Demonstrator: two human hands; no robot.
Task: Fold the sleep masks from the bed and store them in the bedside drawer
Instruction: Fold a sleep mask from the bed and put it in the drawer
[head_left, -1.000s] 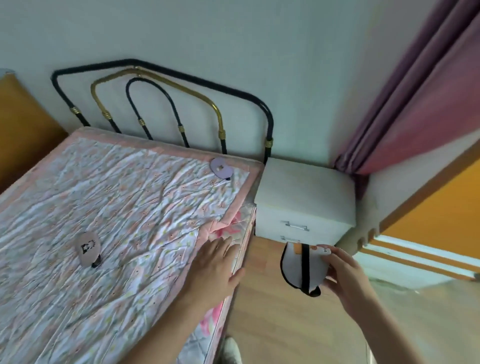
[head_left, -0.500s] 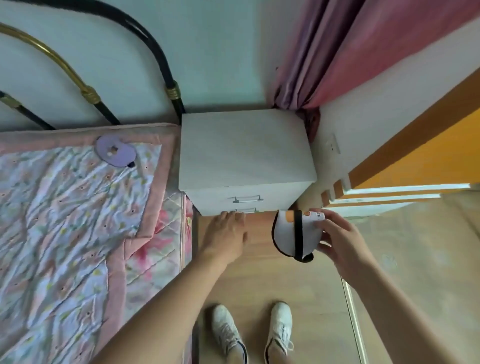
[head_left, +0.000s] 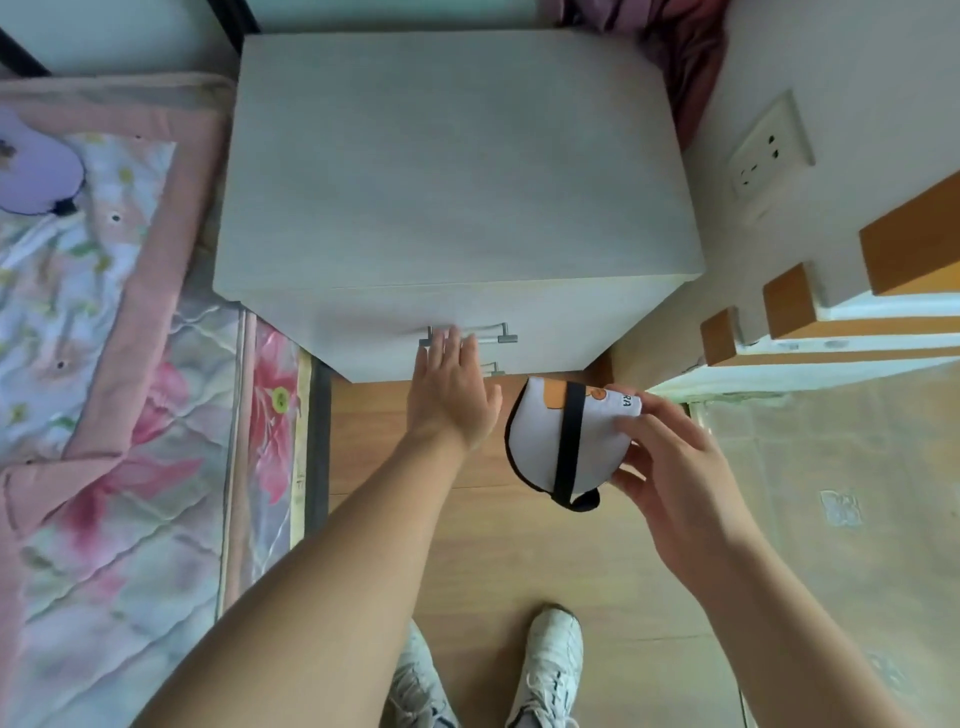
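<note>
1. Bedside cabinet (head_left: 457, 171): white, standing between the bed (head_left: 104, 364) and the wall, seen from almost straight above. Two drawer fronts face the person. The top drawer (head_left: 467, 317) appears fully closed, its face flush. The metal handle (head_left: 488, 332) runs left to right across the front.

2. Bed, at the person's left: a floral quilt with a pink border. One lilac sleep mask (head_left: 36, 174) lies flat near the head end, partly cut off by the frame edge and well apart from the cabinet. Whether it is folded cannot be told from here.

3. Left hand (head_left: 449, 395): stretched forward, fingers straight and loose, holding nothing. The fingertips (head_left: 447, 340) are at the left end of the handle, touching or just short of it. I cannot tell which.

4. Right hand (head_left: 675, 467): fingers and thumb pinch the right edge of the white sleep mask (head_left: 566, 436), held in the air over the wood floor (head_left: 519, 545), just below and in front of the cabinet.

5. White sleep mask, orientation: folded in half, half-oval in outline. The straight folded edge is uppermost, toward the cabinet, and the rounded edge points down toward the person's feet. The black elastic strap (head_left: 567, 441) crosses it top to bottom. The long axis runs roughly cabinet to feet, tilted slightly.

6. Progress, my reading: one mask is folded and in hand, but not stored. The drawer is not yet opened. Remaining: pull the drawer, place the mask, then fetch at least the lilac one.
</note>
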